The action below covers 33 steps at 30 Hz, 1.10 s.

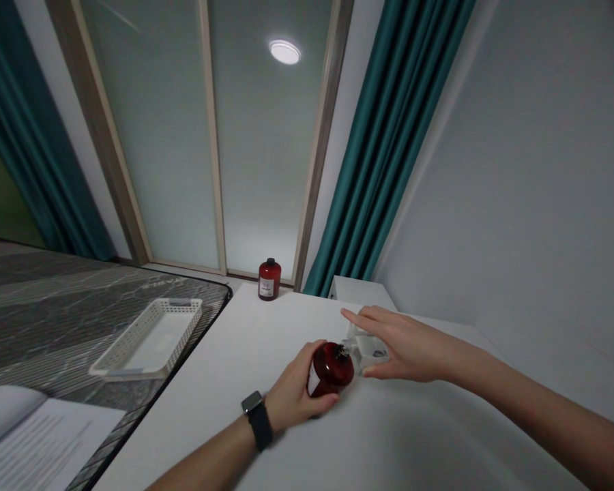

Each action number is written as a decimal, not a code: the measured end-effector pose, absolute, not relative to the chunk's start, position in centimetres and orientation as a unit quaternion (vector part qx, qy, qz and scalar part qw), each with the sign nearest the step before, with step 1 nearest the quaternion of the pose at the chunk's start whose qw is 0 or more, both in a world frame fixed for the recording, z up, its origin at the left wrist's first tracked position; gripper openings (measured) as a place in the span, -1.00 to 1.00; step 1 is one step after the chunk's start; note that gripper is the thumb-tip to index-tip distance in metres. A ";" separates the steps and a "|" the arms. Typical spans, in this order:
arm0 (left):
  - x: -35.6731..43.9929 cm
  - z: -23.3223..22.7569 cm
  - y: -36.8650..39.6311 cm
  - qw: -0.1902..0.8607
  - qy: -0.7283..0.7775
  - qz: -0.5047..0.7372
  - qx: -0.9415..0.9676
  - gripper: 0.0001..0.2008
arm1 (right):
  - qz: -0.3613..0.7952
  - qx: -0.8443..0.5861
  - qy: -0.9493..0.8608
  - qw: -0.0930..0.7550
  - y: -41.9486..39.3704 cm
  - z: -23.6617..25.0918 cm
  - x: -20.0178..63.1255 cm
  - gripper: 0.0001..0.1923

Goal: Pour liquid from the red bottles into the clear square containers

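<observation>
My left hand (pixel 299 389), with a dark watch on its wrist, is wrapped round a dark red bottle (pixel 336 372) with a pale label. The bottle is tilted and its neck points to the right. In my right hand (pixel 402 341) is a clear glass bottle (pixel 371 351), tipped on its side. Its neck meets the mouth of the red bottle, though I cannot tell whether liquid is passing between them. Both bottles are over the white table (pixel 256 341). My right index finger is stretched out above the glass bottle.
Another red bottle (pixel 269 281) with a black cap stands upright at the table's far edge. To the left, a white plastic basket (pixel 179 341) and an open book (pixel 46 443) lie on a grey patterned surface. A white cabinet (pixel 363 292) stands behind the table.
</observation>
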State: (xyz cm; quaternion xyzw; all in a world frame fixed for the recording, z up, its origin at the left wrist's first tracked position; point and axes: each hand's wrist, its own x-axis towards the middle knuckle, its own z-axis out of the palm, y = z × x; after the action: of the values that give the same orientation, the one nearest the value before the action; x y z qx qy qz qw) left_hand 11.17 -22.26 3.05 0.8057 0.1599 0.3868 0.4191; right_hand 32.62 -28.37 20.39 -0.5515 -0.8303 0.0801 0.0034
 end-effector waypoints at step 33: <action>11.0 2.9 -22.3 0.415 0.161 0.388 0.807 -0.22 | 0.073 -0.528 -0.846 0.015 -28.3 20.6 32.9 -0.03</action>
State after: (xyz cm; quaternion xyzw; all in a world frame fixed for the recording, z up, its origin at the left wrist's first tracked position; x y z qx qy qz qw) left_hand 11.01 -22.30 2.94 0.8070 0.1610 0.3878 0.4153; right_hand 32.89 -28.33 20.57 -0.5276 -0.8462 0.0732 0.0150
